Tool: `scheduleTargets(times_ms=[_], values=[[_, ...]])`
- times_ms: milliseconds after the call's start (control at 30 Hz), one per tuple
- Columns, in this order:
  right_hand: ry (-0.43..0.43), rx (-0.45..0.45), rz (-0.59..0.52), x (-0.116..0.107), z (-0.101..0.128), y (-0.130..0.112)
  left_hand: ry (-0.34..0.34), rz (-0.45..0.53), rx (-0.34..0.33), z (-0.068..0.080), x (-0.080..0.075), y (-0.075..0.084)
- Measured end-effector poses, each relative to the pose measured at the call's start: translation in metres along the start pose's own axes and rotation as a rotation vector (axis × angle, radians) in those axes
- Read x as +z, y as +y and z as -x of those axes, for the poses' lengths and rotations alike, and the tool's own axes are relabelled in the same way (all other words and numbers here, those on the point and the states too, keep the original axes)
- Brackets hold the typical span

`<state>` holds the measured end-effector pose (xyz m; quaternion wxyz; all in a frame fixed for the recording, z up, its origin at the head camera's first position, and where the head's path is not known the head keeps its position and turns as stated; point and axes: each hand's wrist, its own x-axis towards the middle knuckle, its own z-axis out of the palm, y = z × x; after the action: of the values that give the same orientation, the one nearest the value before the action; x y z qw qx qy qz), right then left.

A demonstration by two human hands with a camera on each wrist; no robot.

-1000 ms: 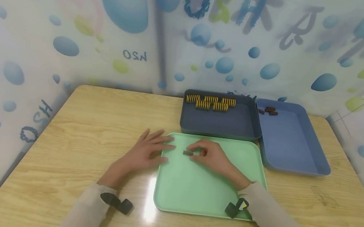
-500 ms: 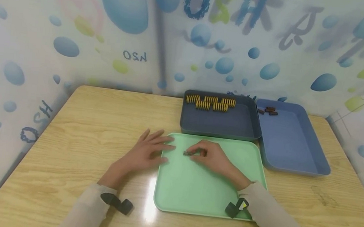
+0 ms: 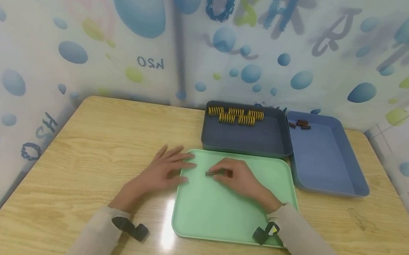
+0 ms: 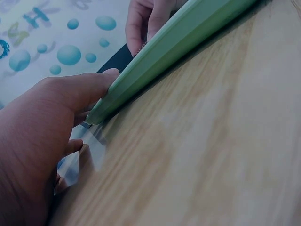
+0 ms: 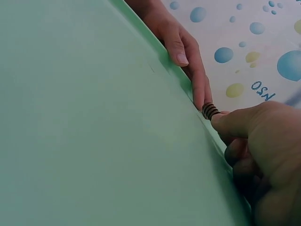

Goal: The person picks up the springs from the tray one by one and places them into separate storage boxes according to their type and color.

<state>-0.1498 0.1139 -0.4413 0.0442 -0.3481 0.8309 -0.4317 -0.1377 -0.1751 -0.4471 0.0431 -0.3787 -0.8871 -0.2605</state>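
Note:
A small dark coil spring (image 3: pixel 209 174) lies over the left upper part of the green tray (image 3: pixel 218 219). My right hand (image 3: pixel 238 177) pinches its right end between thumb and fingers; the coils stick out leftward, as the right wrist view also shows on the spring (image 5: pixel 209 110). My left hand (image 3: pixel 165 171) rests with spread, straight fingers at the tray's left edge, fingertips over the rim. In the left wrist view the left thumb (image 4: pixel 109 75) touches the tray's rim (image 4: pixel 155 61).
Behind the green tray stands a dark grey tray (image 3: pixel 247 142) with several yellow springs (image 3: pixel 226 118) at its back left. To its right, a blue tray (image 3: pixel 328 164) holds several small brown springs (image 3: pixel 302 124). All stand on a wooden table (image 3: pixel 115 131) against a patterned wall.
The spring in my right hand has tilted slightly and sits a touch lower at its left end. Both hands otherwise stay nearly in place.

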Motion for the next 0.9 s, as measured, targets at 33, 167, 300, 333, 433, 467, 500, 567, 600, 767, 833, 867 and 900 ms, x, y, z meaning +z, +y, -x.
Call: scheduleTargets(times_ms=[33, 167, 300, 333, 433, 467, 500, 567, 600, 767, 833, 867, 900], values=[[0.000, 0.000, -0.008, 0.000, 0.000, 0.000, 0.001, -0.001, 0.002, 0.000, 0.000, 0.000], [0.004, 0.011, -0.024, -0.002, 0.000, -0.001, 0.009, -0.004, 0.008, 0.000, -0.001, 0.000], [0.024, 0.013, -0.018, -0.006, 0.001, -0.004, 0.011, 0.002, 0.013, 0.000, -0.001, 0.000], [0.032, 0.011, -0.011, -0.008, 0.001, -0.005, 0.009, 0.002, 0.013, 0.000, -0.001, -0.001], [0.059, 0.001, -0.001, -0.016, 0.003, -0.007, 0.001, 0.000, 0.010, 0.000, 0.001, -0.002], [0.074, -0.001, -0.004, -0.020, 0.003, -0.008, -0.001, -0.002, 0.007, 0.001, 0.001, -0.003], [0.089, -0.001, -0.008, -0.024, 0.004, -0.009, -0.003, -0.001, 0.005, 0.001, 0.002, -0.004], [0.125, 0.004, -0.022, -0.035, 0.006, -0.013, -0.004, 0.002, 0.004, 0.002, 0.002, -0.005], [0.143, 0.012, -0.027, -0.040, 0.007, -0.016, -0.004, 0.002, 0.003, 0.002, 0.002, -0.005], [0.184, 0.045, 0.018, -0.069, 0.015, -0.036, -0.001, 0.009, 0.006, 0.002, 0.002, -0.006], [0.202, 0.052, 0.050, -0.080, 0.018, -0.042, 0.001, 0.009, 0.007, 0.002, 0.002, -0.006], [0.215, 0.055, 0.066, -0.086, 0.020, -0.043, 0.003, 0.006, 0.008, 0.002, 0.002, -0.007], [0.230, 0.057, 0.080, -0.091, 0.021, -0.044, 0.006, 0.004, 0.011, 0.002, 0.002, -0.007]])
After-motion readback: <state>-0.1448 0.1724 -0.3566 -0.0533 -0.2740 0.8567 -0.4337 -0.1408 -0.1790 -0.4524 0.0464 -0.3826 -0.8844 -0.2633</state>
